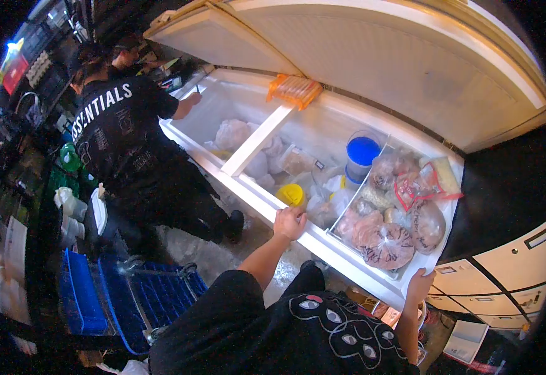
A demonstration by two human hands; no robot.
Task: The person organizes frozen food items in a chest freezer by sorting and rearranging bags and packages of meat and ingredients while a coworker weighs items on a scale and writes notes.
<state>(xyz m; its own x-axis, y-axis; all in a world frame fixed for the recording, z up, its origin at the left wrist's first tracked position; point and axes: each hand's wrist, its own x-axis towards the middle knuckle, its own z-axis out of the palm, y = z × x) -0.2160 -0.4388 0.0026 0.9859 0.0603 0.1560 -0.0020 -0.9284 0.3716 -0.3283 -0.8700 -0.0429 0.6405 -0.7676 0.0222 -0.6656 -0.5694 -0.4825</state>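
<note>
"Grip first: what is the person's own bare left hand point(290, 224) doing?"

"It grasps the front edge of the long white chest freezer point(348, 261), fingers curled over the rim. The bare right hand point(418, 286) touches the rim by the front right corner; how tightly its fingers close, I cannot tell"

"Why there, do you think?"

"Probably for a steady lean, since the hands sit on either side of that corner and neither shows anything loose in it"

"And how does the freezer lie?"

"It stands directly before the person, its long axis running from the left end, where a co-worker's hand point(188, 105) is, to the right end beside the right hand. Its opening points up. The broad pale hinged lid point(410, 69) stands raised along the rear edge, inner face toward the person, which leaves the contents within reach"

"What sits inside?"

"Clear plastic food bags with dark handwriting point(389, 247) heap in a thin-rimmed rectangular basket point(358, 187) at the right end; the basket presumably keeps them apart from the rest. Just left of it stands a round tub with a blue lid point(364, 151)"

"And that orange plastic-wrapped pack point(295, 92)?"

"It rests on the rear edge where the flat white crossbar point(260, 140) meets it, likely because the two make a ledge. The crossbar runs front to rear, across the freezer's long axis"
</note>
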